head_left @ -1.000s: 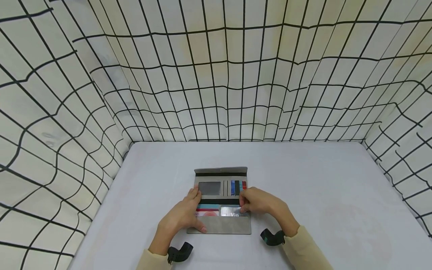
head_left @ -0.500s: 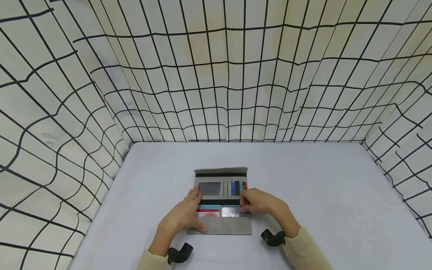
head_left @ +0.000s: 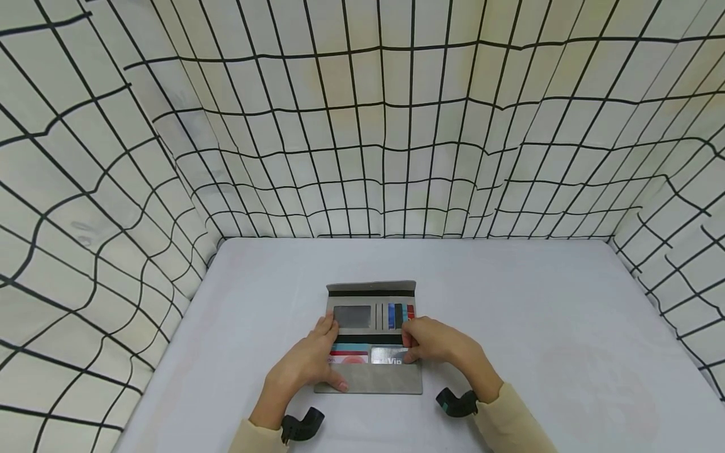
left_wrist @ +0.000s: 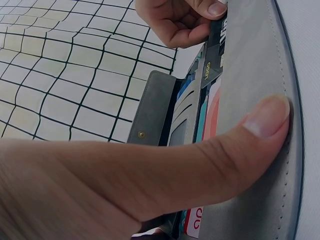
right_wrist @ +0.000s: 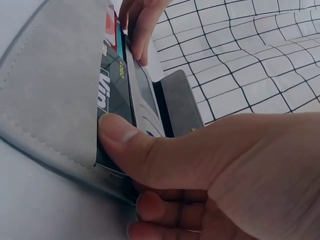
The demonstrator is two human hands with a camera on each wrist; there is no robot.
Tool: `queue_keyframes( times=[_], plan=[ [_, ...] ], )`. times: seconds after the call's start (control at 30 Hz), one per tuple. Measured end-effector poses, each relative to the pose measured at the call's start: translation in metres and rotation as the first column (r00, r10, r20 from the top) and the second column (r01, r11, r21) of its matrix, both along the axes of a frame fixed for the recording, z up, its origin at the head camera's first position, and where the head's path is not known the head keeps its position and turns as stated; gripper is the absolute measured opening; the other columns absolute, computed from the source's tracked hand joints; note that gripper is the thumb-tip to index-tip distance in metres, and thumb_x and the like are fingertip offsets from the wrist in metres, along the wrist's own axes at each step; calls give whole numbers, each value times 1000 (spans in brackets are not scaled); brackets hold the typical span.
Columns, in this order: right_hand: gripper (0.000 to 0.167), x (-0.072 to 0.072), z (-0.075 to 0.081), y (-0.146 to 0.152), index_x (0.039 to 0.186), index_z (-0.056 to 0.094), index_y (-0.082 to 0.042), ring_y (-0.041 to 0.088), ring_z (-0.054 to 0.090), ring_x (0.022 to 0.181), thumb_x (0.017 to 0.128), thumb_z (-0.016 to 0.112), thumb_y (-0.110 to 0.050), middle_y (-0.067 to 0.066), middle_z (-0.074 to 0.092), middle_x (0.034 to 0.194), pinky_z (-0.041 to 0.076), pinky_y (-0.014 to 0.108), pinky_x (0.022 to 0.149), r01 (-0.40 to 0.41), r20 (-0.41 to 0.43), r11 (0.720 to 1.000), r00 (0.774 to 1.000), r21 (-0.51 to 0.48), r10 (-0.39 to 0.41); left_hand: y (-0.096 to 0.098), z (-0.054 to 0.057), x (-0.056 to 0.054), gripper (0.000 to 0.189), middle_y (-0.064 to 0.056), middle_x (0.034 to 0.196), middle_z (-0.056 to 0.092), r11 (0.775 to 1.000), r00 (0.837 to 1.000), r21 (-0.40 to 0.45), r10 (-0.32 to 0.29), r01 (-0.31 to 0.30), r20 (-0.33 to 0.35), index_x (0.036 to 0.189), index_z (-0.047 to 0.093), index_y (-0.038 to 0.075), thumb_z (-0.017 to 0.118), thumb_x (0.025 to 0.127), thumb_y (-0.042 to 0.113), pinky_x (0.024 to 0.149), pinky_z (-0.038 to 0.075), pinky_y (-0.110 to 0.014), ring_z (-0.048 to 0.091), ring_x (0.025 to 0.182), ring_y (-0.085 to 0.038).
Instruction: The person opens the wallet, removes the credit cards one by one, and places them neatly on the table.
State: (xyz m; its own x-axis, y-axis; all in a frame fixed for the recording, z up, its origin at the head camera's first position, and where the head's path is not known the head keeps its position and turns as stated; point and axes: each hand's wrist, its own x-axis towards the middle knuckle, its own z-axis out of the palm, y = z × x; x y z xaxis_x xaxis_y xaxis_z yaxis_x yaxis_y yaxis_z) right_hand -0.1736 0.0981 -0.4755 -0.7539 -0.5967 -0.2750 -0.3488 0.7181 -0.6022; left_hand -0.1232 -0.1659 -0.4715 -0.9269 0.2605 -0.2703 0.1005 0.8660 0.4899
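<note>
A grey wallet [head_left: 368, 379] lies unfolded on the table, its flap [head_left: 370, 286] at the far side. My left hand [head_left: 306, 357] rests across its left edge, thumb on the lower panel and fingers reaching up beside the clear window. At the right side my right hand [head_left: 433, 338] pinches a dark card marked "Vip" [right_wrist: 112, 82], thumb on its face. The card sits with its lower part inside the lower pocket. Beside it in that pocket is a red and white card [head_left: 348, 357]. Several colored cards [head_left: 398, 316] fill the upper panel's slots.
A white table [head_left: 538, 314] spreads around the wallet. White walls covered with black netting [head_left: 396, 126] rise behind and at both sides. Black wrist cameras [head_left: 303, 423] sit on both of my wrists.
My right thumb has shifted slightly on the Vip card, and the right wrist has moved a little left. The left hand and the wallet stay where they were.
</note>
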Motion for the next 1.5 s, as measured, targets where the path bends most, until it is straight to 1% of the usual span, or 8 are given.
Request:
queue_keyframes(
  times=[0.27, 0.53, 0.73, 0.93, 1.3, 1.5],
  plan=[
    [23, 0, 0, 0, 82, 60, -13, 12, 50, 66, 81, 83, -10, -3, 53, 69, 40, 23, 58, -1, 8, 1000, 1000, -7, 1, 0, 1, -1, 122, -22, 166, 21, 1000, 1000, 5, 0, 0, -3, 150, 35, -9, 99, 54, 30, 119, 29, -58, 22, 153, -42],
    [22, -2, -2, 2, 83, 60, -13, 12, 50, 67, 83, 81, -10, -3, 52, 70, 40, 24, 58, 8, 8, 1000, 1000, -20, -8, 0, -1, -1, 122, -23, 166, 20, 1000, 1000, 11, 0, 0, -3, 150, 35, -10, 99, 54, 29, 118, 30, -60, 22, 153, -43],
    [20, -3, -3, 3, 84, 60, -12, 13, 52, 71, 84, 80, -9, -3, 55, 74, 43, 25, 60, 11, 4, 999, 1000, -36, -11, 0, 0, 0, 123, -24, 165, 20, 1000, 1000, 15, -2, 2, -10, 150, 36, -10, 100, 52, 29, 118, 31, -60, 22, 152, -44],
    [19, -3, -4, 3, 86, 60, -12, 14, 53, 73, 85, 79, -8, -2, 56, 77, 44, 26, 63, 17, -8, 999, 1000, -44, -17, 1, -1, 0, 121, -23, 166, 20, 1000, 1000, 12, -3, 3, -2, 150, 36, -10, 99, 54, 29, 119, 30, -58, 22, 153, -42],
    [18, -2, 0, 1, 88, 62, -9, 14, 52, 71, 85, 79, -10, -1, 56, 76, 43, 26, 62, 29, 3, 1000, 1000, -9, -28, -1, -1, 0, 123, -24, 165, 22, 1000, 1000, 11, -7, 7, -19, 149, 36, -11, 100, 52, 31, 118, 32, -59, 24, 152, -44],
    [22, -1, 3, 2, 89, 63, -10, 14, 52, 70, 81, 84, -14, -2, 56, 74, 44, 26, 62, 34, -1, 999, 999, 22, -34, -1, 0, 0, 123, -25, 164, 22, 1000, 1000, 14, -9, 9, -21, 149, 36, -12, 100, 53, 31, 118, 31, -59, 24, 152, -44]
  ],
)
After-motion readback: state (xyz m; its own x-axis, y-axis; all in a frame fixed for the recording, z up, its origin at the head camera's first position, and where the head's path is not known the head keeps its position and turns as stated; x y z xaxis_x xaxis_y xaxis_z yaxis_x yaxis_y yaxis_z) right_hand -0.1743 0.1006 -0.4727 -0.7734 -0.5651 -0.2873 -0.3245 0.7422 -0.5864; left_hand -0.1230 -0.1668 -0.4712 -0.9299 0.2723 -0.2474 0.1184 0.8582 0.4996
